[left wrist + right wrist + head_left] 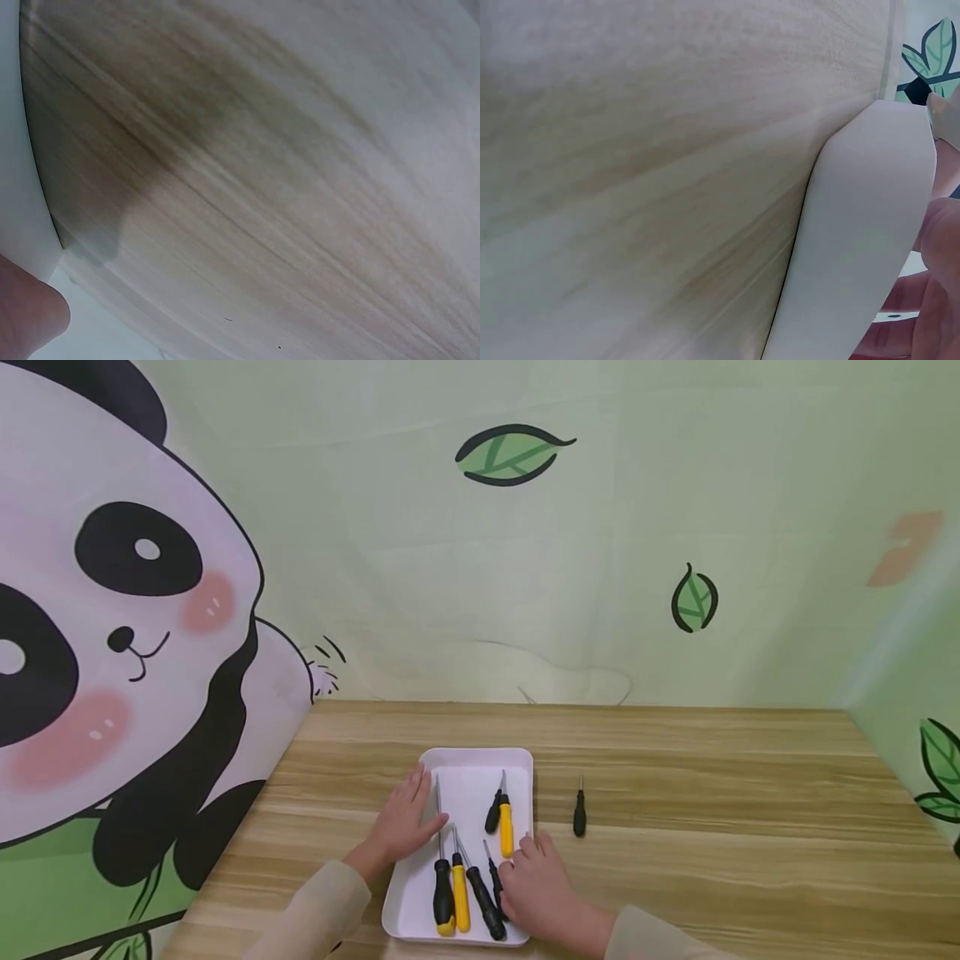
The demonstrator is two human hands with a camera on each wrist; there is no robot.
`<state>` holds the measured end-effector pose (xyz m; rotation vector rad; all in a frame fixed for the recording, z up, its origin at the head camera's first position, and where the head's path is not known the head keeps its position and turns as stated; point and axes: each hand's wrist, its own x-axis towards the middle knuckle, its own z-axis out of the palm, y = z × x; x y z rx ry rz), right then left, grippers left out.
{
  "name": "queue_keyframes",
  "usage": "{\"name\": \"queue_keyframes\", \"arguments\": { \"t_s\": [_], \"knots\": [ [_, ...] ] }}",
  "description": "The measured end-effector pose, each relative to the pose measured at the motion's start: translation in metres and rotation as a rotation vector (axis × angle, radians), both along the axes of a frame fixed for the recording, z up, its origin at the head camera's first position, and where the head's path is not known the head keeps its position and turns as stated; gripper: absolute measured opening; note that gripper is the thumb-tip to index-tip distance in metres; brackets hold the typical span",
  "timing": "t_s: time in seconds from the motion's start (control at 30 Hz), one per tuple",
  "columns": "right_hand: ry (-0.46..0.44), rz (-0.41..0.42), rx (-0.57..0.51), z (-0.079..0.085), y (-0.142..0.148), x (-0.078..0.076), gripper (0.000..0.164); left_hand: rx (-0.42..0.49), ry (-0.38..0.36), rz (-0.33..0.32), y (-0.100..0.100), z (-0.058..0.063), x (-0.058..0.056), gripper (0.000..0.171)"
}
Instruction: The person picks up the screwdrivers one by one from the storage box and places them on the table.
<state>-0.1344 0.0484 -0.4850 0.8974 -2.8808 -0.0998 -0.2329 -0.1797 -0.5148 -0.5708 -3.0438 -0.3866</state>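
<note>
A white tray (408,893) holds several screwdrivers. My left hand (405,817) rests on its left rim, fingers straight and thumb reaching inside; the thumb also shows at the lower left of the left wrist view. At the right rim, the bent fingers of my right hand (542,887) grip the handle of a small black screwdriver (493,877), partly hiding it. Beside that lie a black screwdriver (484,902), a yellow one (461,893) and a large black-and-yellow one (443,897). Farther up are a short black screwdriver (492,814) and another yellow one (506,827).
One more small black screwdriver (580,814) lies on the wooden table (712,827), right of the tray. A pale green wall sheet (360,527) with leaf drawings stands behind the table, and a large printed panda (225,710) is on the left.
</note>
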Motion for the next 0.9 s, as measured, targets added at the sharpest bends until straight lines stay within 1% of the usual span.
{"name": "queue_keyframes", "arguments": {
  "t_s": [0.3, 0.53, 0.6, 0.83, 0.9],
  "knots": [
    [-0.036, -0.033, -0.009, -0.005, -0.005, -0.004, 0.027, -0.003, -0.016, 0.003, 0.001, 0.0, 0.0, 0.077],
    [-0.022, -0.059, -0.056, -0.007, -0.005, -0.009, 0.022, -0.006, -0.011, 0.01, 0.001, 0.0, 0.0, 0.076],
    [-0.024, -0.062, -0.068, -0.007, -0.006, -0.01, 0.021, -0.008, -0.017, 0.012, 0.001, 0.001, 0.0, 0.076],
    [0.013, -0.071, -0.089, -0.005, -0.005, -0.011, 0.02, -0.003, -0.037, 0.021, 0.0, 0.001, 0.0, 0.077],
    [-0.005, -0.074, -0.087, -0.006, -0.006, -0.012, 0.019, -0.008, -0.037, 0.021, 0.0, 0.001, 0.0, 0.077]
  ]
}}
